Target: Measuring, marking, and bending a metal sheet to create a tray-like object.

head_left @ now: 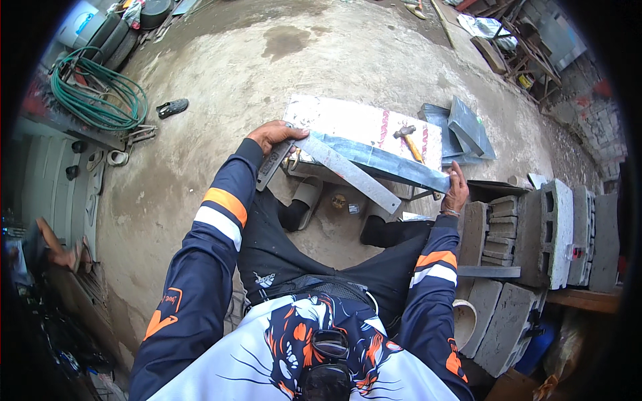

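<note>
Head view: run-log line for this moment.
left hand: holds metal square | right hand: holds metal strip end | hammer: lies on white board

- Rough grey concrete floor, with a dark stain toward the far side.
- Left: coiled green hose and, near it on the floor, 1 dark shoe.
- Right: hollow concrete blocks; behind, a grey block wall.
- Soft, even daylight.

Grey metal strip, slanted square
</note>
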A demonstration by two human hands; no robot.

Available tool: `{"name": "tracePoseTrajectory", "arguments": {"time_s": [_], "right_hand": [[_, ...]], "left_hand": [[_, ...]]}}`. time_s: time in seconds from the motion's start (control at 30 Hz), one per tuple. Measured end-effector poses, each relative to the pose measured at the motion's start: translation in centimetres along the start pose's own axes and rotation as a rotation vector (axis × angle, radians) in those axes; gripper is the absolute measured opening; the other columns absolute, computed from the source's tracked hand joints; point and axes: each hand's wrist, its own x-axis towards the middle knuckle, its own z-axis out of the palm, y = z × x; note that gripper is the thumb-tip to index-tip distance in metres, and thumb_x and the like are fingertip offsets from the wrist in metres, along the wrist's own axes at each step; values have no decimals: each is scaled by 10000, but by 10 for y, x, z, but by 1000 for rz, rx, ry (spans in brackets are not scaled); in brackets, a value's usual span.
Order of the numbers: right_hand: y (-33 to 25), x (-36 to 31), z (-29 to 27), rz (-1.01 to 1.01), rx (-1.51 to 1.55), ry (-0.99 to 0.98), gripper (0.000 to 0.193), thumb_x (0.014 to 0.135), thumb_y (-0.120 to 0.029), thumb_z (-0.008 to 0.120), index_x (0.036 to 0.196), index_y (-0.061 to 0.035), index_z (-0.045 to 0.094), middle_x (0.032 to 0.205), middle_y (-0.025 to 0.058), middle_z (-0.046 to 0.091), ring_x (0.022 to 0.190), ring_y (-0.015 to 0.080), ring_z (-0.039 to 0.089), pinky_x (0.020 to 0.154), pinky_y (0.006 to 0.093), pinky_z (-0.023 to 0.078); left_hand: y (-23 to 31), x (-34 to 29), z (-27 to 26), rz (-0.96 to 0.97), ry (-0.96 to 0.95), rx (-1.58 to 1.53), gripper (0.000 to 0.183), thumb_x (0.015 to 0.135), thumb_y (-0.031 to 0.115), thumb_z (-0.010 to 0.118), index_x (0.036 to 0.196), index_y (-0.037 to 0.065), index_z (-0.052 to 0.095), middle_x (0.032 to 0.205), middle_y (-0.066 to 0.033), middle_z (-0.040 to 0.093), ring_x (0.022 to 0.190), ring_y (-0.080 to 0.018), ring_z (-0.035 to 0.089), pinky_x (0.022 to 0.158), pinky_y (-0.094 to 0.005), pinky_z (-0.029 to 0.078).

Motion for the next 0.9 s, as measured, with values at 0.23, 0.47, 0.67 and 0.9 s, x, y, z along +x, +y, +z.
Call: {"name": "tracePoseTrajectory", "arguments": {"time_s": [0.23,0.47,0.67,0.9], "right_hand": [[-2,-3,-6,-23,3,-38,427,940,-164,602,1314,41,618,1147,109,676,986,141,619,901,268,477],[-6,-5,1,-15,20,-13,411,935,-148,593,1301,36,631,1068,73,667,936,123,601,864,247,464],[-2,-4,1,-30,8,9,396,940,-140,586,1293,32,639,1066,80,673,947,133,608,873,255,471],[-2,-3,-3,-35,-12,-1,410,934,-162,593,1292,32,638,1106,100,678,973,153,618,891,272,477]], "left_hand": [[1,-10,14,22,42,-57,293,854,214,807,1021,4,690,864,-58,701,597,-86,624,507,-206,545],[2,-19,20,59,79,-15,291,874,229,787,1050,18,690,862,-34,697,585,-77,606,516,-204,531],[-4,-16,19,111,130,5,302,878,232,781,1071,17,692,892,-36,699,630,-79,616,524,-200,528],[-12,-9,13,147,126,16,391,819,247,837,1070,-8,678,910,-57,700,656,-86,638,522,-195,546]]}}
